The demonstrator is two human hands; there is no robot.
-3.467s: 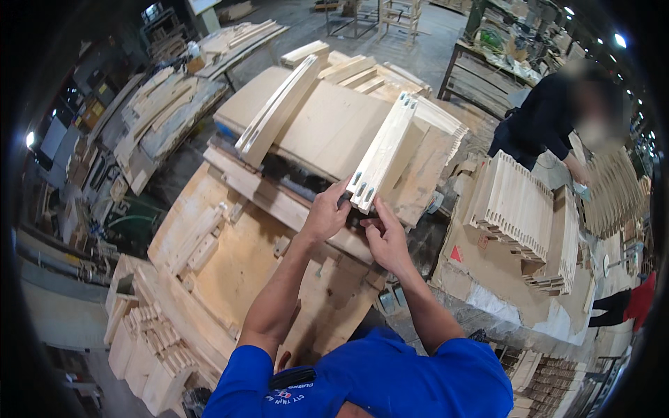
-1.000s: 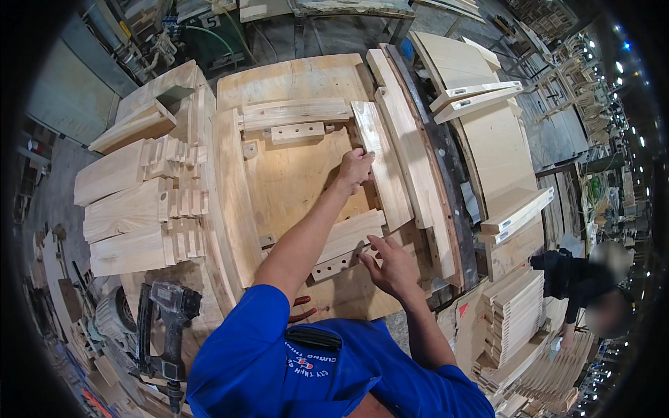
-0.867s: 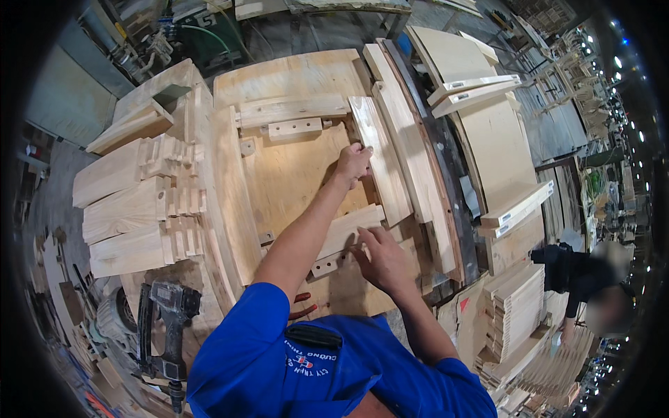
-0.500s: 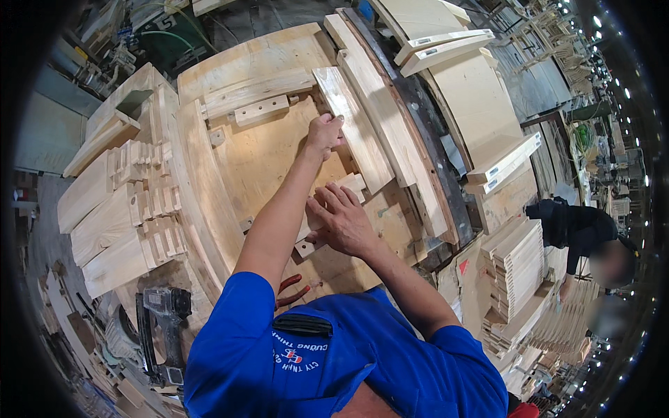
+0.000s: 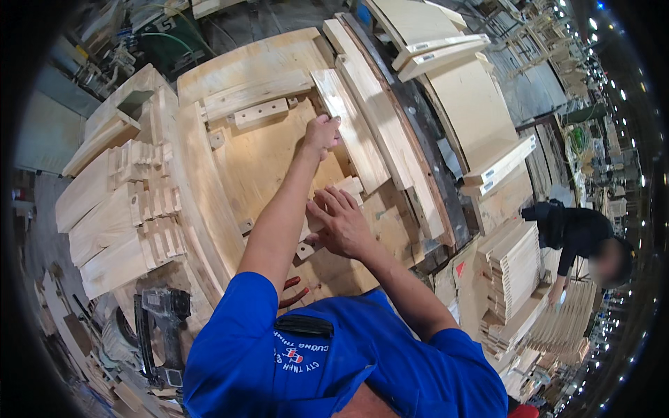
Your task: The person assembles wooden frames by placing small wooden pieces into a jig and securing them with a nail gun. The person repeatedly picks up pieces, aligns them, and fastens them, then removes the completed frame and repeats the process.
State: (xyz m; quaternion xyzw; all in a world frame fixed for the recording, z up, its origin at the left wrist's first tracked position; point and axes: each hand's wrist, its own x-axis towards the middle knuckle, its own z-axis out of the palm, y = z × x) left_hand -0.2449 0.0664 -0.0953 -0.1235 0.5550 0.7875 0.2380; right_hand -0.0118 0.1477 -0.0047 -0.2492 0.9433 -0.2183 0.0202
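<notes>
A wooden frame of pale pieces lies on the plywood work board in front of me. My left hand is closed at the inner edge of the right-hand wooden board, its thumb against the edge. Nearer to me, my right hand lies over a wooden rail, fingers bent across it; the hand hides most of that rail. At the far side sits a long wooden bar, with a drilled block beside it. A long strip forms the left side.
Red-handled pliers lie close to my body. A nail gun stands at lower left, below stacked cut wood pieces. Past the dark metal edge are panels and stacked slats; another person bends there.
Both my hands keep nearly the same places on the wood. The person at the right has shifted a little, an arm now reaching lower over the stacked slats.
</notes>
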